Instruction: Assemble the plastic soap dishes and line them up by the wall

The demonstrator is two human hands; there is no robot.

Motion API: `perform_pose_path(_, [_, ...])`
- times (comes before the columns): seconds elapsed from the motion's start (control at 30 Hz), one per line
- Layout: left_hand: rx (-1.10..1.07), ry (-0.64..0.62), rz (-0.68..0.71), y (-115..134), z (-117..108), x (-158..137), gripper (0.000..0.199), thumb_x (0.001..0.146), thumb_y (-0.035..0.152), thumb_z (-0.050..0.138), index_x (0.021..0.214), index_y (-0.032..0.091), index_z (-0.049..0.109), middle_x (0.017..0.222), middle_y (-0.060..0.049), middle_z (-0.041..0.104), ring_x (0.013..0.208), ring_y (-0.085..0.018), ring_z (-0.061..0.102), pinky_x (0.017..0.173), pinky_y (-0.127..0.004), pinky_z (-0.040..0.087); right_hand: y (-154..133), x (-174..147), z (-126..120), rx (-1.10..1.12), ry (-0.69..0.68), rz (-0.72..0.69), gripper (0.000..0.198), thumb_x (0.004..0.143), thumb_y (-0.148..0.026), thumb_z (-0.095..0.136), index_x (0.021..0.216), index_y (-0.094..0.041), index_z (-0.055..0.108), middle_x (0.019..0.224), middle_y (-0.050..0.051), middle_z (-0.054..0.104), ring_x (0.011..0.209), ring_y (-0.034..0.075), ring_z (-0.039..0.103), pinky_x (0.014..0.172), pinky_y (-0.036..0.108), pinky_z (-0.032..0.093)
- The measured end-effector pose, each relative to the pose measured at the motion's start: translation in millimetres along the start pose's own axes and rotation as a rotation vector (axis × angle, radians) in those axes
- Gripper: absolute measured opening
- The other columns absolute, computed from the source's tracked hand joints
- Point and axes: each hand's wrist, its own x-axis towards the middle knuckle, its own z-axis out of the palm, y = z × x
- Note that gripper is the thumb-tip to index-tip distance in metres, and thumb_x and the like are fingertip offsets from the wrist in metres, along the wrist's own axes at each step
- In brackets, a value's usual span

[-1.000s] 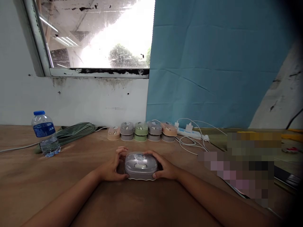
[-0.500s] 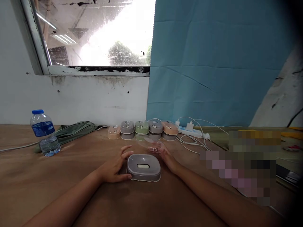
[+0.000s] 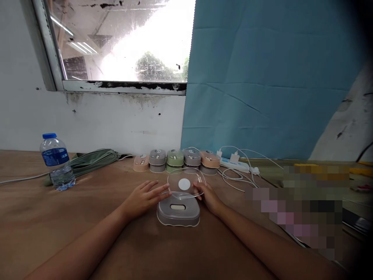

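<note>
Both of my hands at the clear lid. My right hand (image 3: 209, 196) has its fingers clamped on the right edge of the clear lid (image 3: 187, 192), holding it tilted over the back of the grey box (image 3: 178, 216) — a round white patch (image 3: 184, 184) shows on the lid. My left hand (image 3: 142, 199), fingers slightly apart, lies at the lid's left edge (contact I cannot tell). The grey box rests on the brown table (image 3: 140, 251) — between my forearms, in front of a row of coloured boxes (image 3: 175, 158).
</note>
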Motion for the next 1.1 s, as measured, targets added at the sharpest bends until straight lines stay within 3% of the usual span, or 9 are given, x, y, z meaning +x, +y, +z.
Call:
perform_pose_path(0.2, [-0.010,0.002,0.106,4,-2,4,0.038,0.089,0.015,0.040,0.126,0.024,0.041,0.114,-0.003,0.058,0.092,-0.017,0.053,0.082,-0.033,0.041,-3,-2,0,-0.107,-0.098,-0.012,0.035,0.073,-0.049,0.045,0.062,-0.018,0.053,0.040,-0.006,0.037,0.038,0.009,0.031,0.044,0.024,0.024])
perform_pose_path(0.33, [0.000,-0.012,0.076,1,0,2,0.032,0.087,0.015,0.041,0.117,0.024,0.048,0.107,-0.004,0.061,0.079,-0.015,0.053,0.074,-0.032,0.040,-7,-5,0,-0.163,-0.150,-0.038,0.044,0.077,-0.054,0.039,0.064,-0.017,0.057,0.040,-0.007,0.033,0.040,0.010,0.031,0.048,0.025,0.027])
perform_pose_path(0.57, [-0.087,-0.074,-0.157,-16,4,-14,0.019,0.077,0.023,0.047,0.093,0.018,0.056,0.096,-0.006,0.061,0.079,-0.018,0.052,0.073,-0.033,0.036,-13,-6,1,-0.217,-0.215,-0.068,0.047,0.078,-0.055,0.037,0.067,-0.016,0.062,0.040,-0.006,0.031,0.049,0.014,0.042,0.064,0.030,0.036])
perform_pose_path(0.73, [-0.070,-0.203,-0.250,-23,-2,-20,0.011,0.071,0.021,0.047,0.076,0.019,0.057,0.073,-0.003,0.060,0.068,-0.017,0.051,0.067,-0.033,0.032,-12,-5,1,-0.233,-0.229,-0.038,0.042,0.078,-0.050,0.039,0.069,-0.016,0.062,0.041,-0.006,0.031,0.043,0.012,0.032,0.055,0.028,0.032])
perform_pose_path(0.87, [-0.100,-0.289,-0.380,-32,-10,-28,0.017,0.066,0.021,0.050,0.081,0.020,0.057,0.077,-0.002,0.063,0.071,-0.018,0.054,0.070,-0.035,0.030,-11,-4,2,-0.222,-0.242,-0.026,0.039,0.075,-0.050,0.041,0.066,-0.016,0.060,0.042,-0.007,0.029,0.044,0.011,0.030,0.051,0.026,0.028])
perform_pose_path(1.1, [-0.099,-0.502,-0.793,-67,-8,-66,0.035,0.072,0.036,0.044,0.103,0.023,0.055,0.106,-0.006,0.062,0.089,-0.025,0.057,0.078,-0.039,0.031,-13,-7,3,-0.210,-0.266,0.027,0.035,0.071,-0.049,0.049,0.066,-0.016,0.059,0.047,-0.007,0.032,0.046,0.009,0.027,0.046,0.022,0.020])
